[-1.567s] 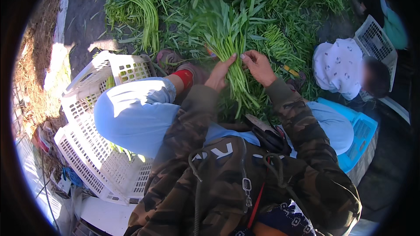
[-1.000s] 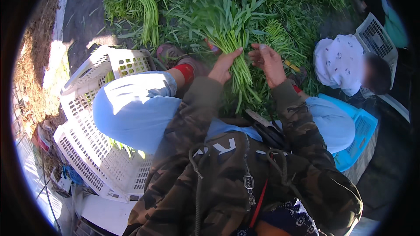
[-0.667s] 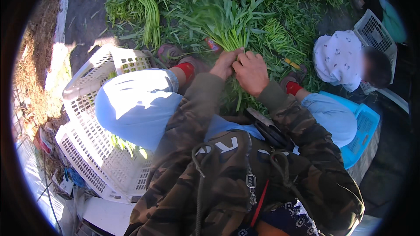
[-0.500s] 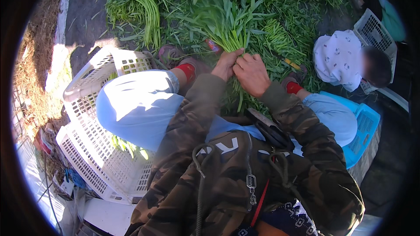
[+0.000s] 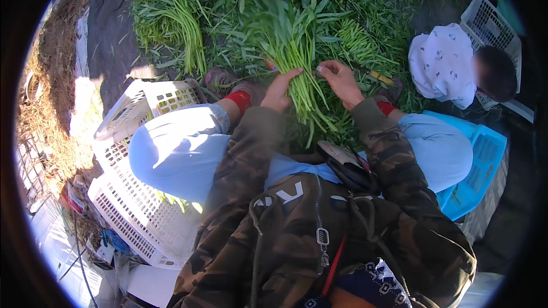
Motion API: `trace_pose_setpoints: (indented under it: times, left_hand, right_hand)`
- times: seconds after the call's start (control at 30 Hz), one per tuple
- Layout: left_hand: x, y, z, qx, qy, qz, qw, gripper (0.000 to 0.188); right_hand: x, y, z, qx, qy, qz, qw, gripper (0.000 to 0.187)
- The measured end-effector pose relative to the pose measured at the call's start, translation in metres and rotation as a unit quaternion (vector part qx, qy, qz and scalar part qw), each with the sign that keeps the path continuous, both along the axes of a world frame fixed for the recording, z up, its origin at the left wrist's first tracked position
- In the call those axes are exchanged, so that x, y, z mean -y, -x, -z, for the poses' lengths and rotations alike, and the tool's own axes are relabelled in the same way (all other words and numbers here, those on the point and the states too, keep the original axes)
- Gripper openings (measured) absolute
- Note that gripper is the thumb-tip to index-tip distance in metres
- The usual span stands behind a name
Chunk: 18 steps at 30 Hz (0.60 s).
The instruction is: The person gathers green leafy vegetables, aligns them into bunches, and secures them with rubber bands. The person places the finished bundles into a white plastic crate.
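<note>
A bunch of water spinach (image 5: 299, 82), with narrow leaves and long pale green stems, stands in front of me. Its leaves point away and its cut ends hang toward my lap. My left hand (image 5: 278, 92) is closed round the stems from the left, thumb across them. Just right of the bunch, apart from it, is my right hand (image 5: 342, 84). Its thumb and forefinger are pinched together; whatever is between them is too small to make out. Beyond my hands lies a large heap of loose greens (image 5: 240, 0), and a gathered bundle (image 5: 191, 40) rests at its left.
White slatted crates (image 5: 137, 217) with some greens inside stand by my left leg. A blue plastic basket (image 5: 485, 159) is behind my right knee. A yellow strip-shaped object (image 5: 381, 78) lies near my right foot. At the right, another person (image 5: 442, 63) sits beside a white crate (image 5: 491, 28).
My right hand has let go of the stems and drawn off to the right. The bunch, in my left hand, has tipped more upright, with its stems spread.
</note>
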State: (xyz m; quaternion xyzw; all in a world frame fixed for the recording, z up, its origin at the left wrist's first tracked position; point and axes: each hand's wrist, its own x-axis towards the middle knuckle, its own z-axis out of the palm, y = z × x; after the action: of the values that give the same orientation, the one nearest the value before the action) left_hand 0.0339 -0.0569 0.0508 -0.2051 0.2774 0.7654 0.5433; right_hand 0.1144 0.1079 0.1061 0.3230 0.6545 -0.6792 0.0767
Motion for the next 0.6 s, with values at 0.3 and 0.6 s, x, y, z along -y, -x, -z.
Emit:
trace_pose_setpoints:
  times: [0.3, 0.6]
  left_hand:
    - [-0.001, -0.011, 0.003, -0.01, 0.048, -0.043, 0.998, 0.03]
    - [0.002, -0.002, -0.023, -0.001, 0.083, 0.044, 0.996, 0.026]
  right_hand:
    - [0.071, 0.0, 0.016, -0.002, -0.308, -0.079, 0.948, 0.071]
    - [0.022, 0.022, 0.021, -0.024, 0.023, 0.114, 0.993, 0.031]
